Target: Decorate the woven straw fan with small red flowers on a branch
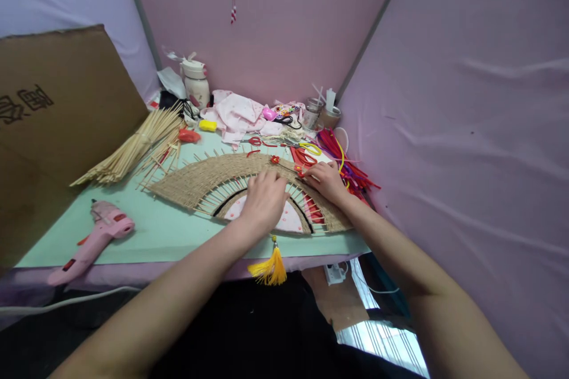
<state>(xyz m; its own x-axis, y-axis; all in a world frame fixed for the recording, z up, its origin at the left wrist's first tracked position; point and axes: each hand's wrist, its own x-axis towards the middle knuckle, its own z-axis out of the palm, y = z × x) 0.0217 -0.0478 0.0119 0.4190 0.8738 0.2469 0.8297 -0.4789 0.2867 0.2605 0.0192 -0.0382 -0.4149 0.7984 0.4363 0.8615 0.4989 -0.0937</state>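
A fan [186,182] woven of tan cord over thin wooden sticks lies spread before me, with a white, red-dotted panel [291,218] edged in black at its inner part. My left hand [267,198] rests on the fan's middle, fingers together and bent down over the sticks. At the fan's right half, my right hand [326,180] pinches a small red flower [299,170] against the woven band. A second red flower [275,160] sits to its left near the top edge, a thin dark stem between them. A yellow tassel [269,266] hangs below the fan.
A pink glue gun [100,234] lies at the left, near a bundle of sticks [137,145] and a cardboard sheet [53,124]. Behind the fan are red-handled scissors [255,141], yellow-handled scissors [310,148], pink cloth [235,112] and a bottle [195,83]. Coloured pipe cleaners [351,166] lie right.
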